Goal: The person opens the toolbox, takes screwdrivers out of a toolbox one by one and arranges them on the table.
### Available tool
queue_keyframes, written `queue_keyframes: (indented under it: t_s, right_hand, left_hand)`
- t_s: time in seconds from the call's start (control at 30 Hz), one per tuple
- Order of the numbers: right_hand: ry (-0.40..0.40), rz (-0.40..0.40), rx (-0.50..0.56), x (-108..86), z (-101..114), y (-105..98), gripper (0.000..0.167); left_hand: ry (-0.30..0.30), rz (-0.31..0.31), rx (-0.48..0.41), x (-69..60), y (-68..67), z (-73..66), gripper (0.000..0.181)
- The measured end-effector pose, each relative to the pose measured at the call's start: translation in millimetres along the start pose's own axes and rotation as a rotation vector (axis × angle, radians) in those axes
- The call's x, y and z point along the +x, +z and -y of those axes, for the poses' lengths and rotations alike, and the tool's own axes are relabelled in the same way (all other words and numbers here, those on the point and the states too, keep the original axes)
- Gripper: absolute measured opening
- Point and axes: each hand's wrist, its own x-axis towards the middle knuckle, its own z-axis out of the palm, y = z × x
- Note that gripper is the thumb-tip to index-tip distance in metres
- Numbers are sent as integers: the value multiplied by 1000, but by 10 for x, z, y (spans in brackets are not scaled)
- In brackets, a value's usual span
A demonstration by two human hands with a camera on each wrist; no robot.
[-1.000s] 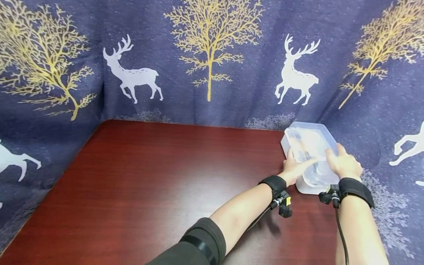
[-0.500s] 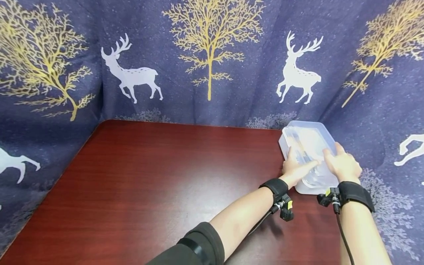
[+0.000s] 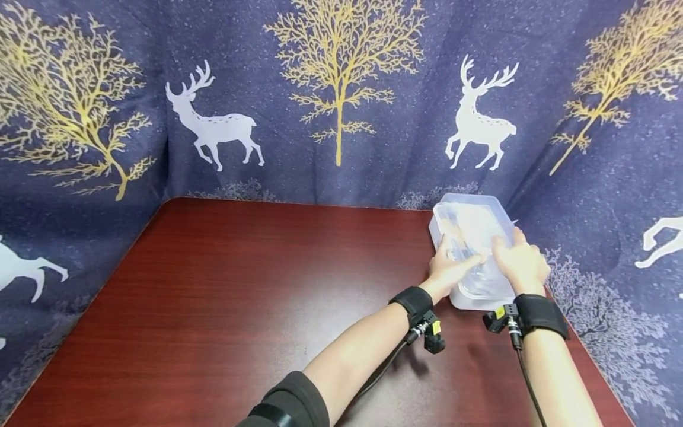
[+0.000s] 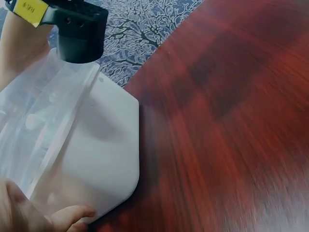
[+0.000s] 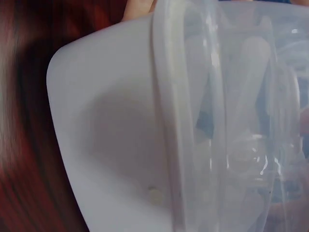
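A white storage box (image 3: 477,222) with a clear lid stands on the table's right side, low on the tabletop. My left hand (image 3: 448,270) grips its left wall, thumb over the lid. Opposite, my right hand (image 3: 523,264) holds the right edge, its thumb also on top. The left wrist view shows the white end wall (image 4: 106,140) and my left fingers (image 4: 67,217) against the side. Through the clear lid (image 5: 241,72) in the right wrist view, pale and dark items show, too blurred to name.
The dark red wooden table (image 3: 267,284) stretches to the left of the box. A blue curtain (image 3: 299,107) with white deer and golden trees hangs behind and along both sides. Black cameras with cables are strapped to both wrists.
Both hands have moved left together with the box, mostly in the last half second. It now lies farther from the right-hand curtain. The grips look the same.
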Motion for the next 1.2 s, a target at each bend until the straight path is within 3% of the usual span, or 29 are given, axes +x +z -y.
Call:
queue_keyframes:
  t_s: [0.23, 0.4, 0.63, 0.83, 1.0, 1.2]
  right_hand:
    - [13, -3, 23, -135, 355, 140, 76]
    - [-16, -3, 20, -311, 646, 273, 73]
    - [-58, 50, 2, -536, 1008, 344, 73]
    - [-97, 30, 15, -725, 1261, 437, 75]
    - [-130, -3, 24, -911, 1451, 507, 74]
    - [-171, -6, 28, -1109, 1631, 558, 74]
  left_hand:
    - [0, 24, -104, 51, -342, 73, 91]
    - [26, 42, -165, 12, -691, 149, 92]
    - [31, 64, -159, -86, -1143, 161, 92]
    - [52, 113, -166, -162, -1483, 179, 89]
    - [-18, 147, -152, -248, -1755, 180, 89]
    - [-70, 144, -141, -336, -2003, 199, 93]
